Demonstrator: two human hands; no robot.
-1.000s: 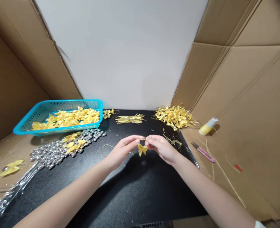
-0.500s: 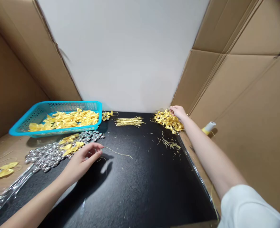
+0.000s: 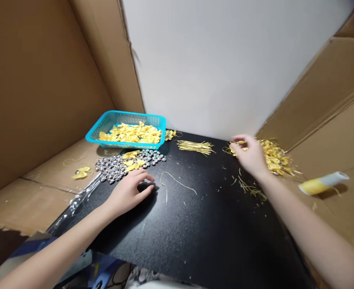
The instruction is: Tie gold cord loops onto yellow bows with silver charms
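**Left hand.** The left hand (image 3: 128, 192) lies palm down on the black mat (image 3: 201, 233). Its fingers are extended and slightly spread, and it grips nothing. A loose gold cord (image 3: 172, 182) lies on the mat just beyond the fingertips, not touching them. The heap of silver beads (image 3: 113, 168) sits just ahead of the knuckles, with a few yellow bows (image 3: 133, 161) lying on top of it. Farther ahead of this hand stands the blue basket (image 3: 96, 138), filled with more yellow ribbon pieces. To the outer side of the hand, a single bow (image 3: 80, 173) lies on the cardboard, and a clear plastic bag (image 3: 74, 202) trails back from the beads beside the forearm.

**Right hand.** The right hand (image 3: 250, 156) rests at the near edge of the pile of corded bows (image 3: 276, 157), fingers curled down into it. Whether the fingertips have pinched a bow cannot be told.

**Between and around the hands.**
- A bundle of cut gold cords (image 3: 196, 146) lies between the hands, toward the wall.
- Gold thread scraps (image 3: 250, 188) lie beside the right wrist.
- A yellow-and-white spool (image 3: 322, 184) lies on its side, outboard of the right forearm.
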